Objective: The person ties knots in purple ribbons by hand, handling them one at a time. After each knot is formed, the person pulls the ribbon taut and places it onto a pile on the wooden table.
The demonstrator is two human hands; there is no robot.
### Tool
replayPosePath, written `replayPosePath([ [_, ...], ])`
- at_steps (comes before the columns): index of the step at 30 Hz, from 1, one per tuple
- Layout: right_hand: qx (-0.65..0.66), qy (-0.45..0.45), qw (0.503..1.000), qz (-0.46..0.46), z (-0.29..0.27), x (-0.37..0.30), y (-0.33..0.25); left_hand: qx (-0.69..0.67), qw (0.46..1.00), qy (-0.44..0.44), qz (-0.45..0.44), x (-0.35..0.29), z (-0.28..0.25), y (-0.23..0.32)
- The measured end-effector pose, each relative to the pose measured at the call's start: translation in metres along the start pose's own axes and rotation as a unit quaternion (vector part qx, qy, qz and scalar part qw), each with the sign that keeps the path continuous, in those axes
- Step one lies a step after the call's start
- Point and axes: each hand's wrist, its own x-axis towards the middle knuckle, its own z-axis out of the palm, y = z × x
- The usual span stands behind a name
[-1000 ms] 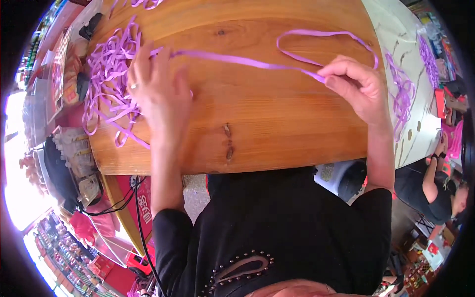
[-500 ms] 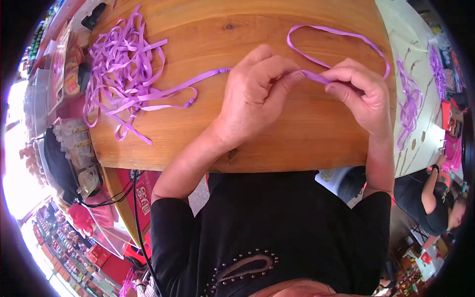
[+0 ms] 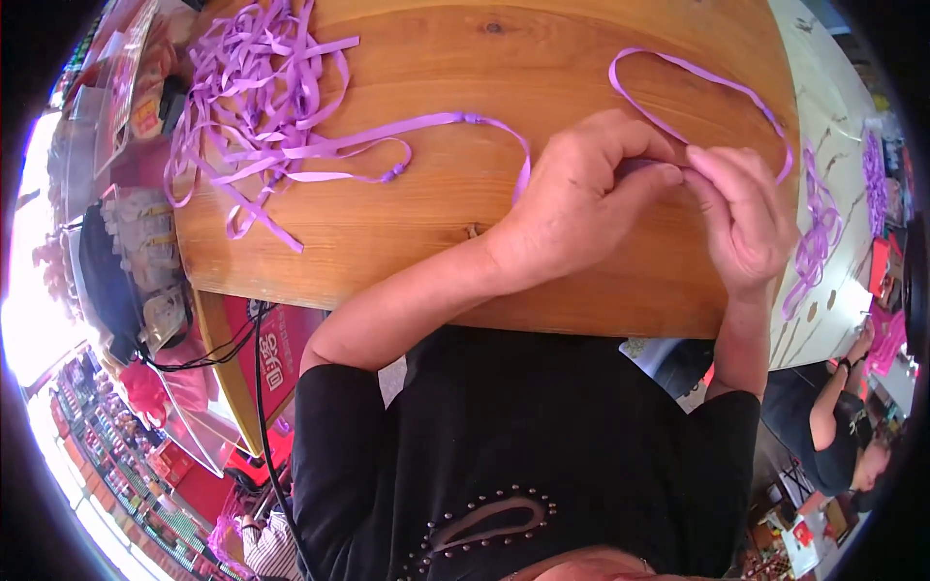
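Observation:
A long purple ribbon runs from the heap at the left, past a small knotted spot, down under my left hand. Its fingers are pinched closed on the ribbon. Close beside it, my right hand also pinches the ribbon, and the fingertips of both hands nearly touch. Only a thin bit of ribbon shows between them; the rest there is hidden by the fingers. Past the hands a purple ribbon loop with a knot lies on the wooden table.
A tangled heap of purple ribbons covers the table's far left. On a white marbled surface at the right lie more purple ribbons. A person in dark clothes works at the right. Black cables hang by the table's left corner.
My left hand has slid right along the ribbon, close to my right hand. The stretch of ribbon between them has shortened, and slack now curves behind my left hand.

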Motion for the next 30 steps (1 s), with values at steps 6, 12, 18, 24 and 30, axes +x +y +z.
replayPosePath([
  [6,0.009,-0.047,0.998,0.028,0.001,0.003,0.009,0.083,0.995,0.055,-0.009,-0.001,-0.010,0.003],
  [12,0.073,0.009,0.994,0.087,-0.010,-0.003,0.025,-0.050,0.992,0.064,-0.092,0.001,-0.017,0.006],
  [18,0.012,-0.018,0.998,-0.063,-0.007,0.008,0.019,-0.080,0.990,0.080,-0.084,-0.001,-0.011,0.009],
  [24,0.029,-0.020,0.998,-0.050,0.000,-0.003,0.017,-0.035,0.995,0.065,-0.072,0.001,-0.010,0.009],
  [30,0.022,-0.040,0.998,-0.042,0.006,-0.006,0.018,0.101,0.993,0.057,0.011,0.002,-0.016,0.004],
])
